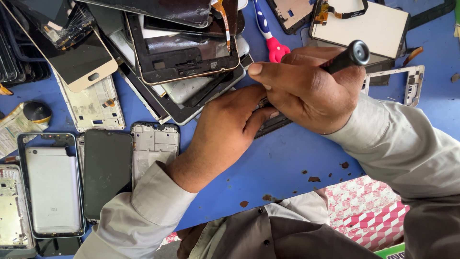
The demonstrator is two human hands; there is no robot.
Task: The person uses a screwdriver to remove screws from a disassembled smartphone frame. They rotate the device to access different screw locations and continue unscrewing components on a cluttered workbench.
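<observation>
My right hand [306,91] grips a black screwdriver [352,54], its round handle end pointing up toward the camera and its tip hidden under my fingers. My left hand [225,132] presses down on a dark phone [275,122] lying on the blue table [268,168]; only a thin strip of the phone shows beneath both hands. The two hands touch each other over the phone.
A heap of phone screens and frames [182,57] lies just beyond my left hand. More phone backs and frames [108,165] sit in a row at the left. A pink and blue toothbrush [268,33] and a white frame [407,84] lie at the back right.
</observation>
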